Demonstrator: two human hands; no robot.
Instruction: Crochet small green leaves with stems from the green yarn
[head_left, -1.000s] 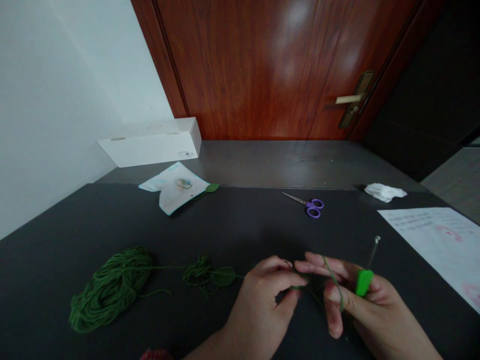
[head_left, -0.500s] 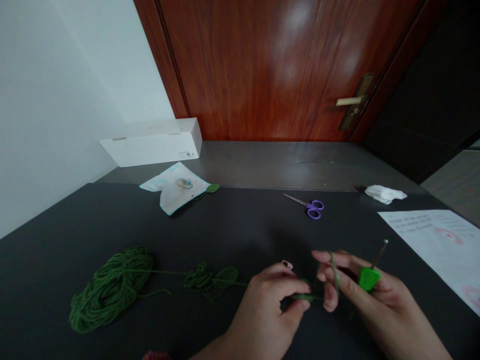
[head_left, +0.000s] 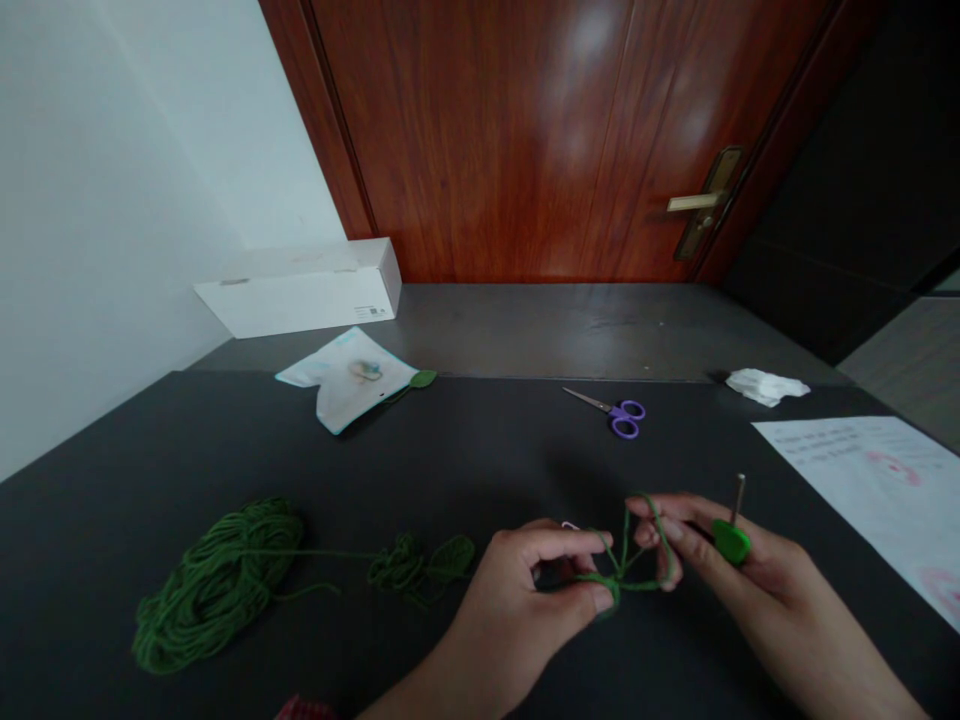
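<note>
Green yarn piece pinched between thumb and forefinger of left hand, held above the desk. Yarn loop drawn out from it, pinched by right hand; green-handled hook carried across same hand. Loop could be lost or twisted if either pinch is eased. Snagging might be caused by loose tangle between skein and left hand, if tugged sharply

Yarn skein front left on table, box behind it; scissors left of paper sheet.
</note>
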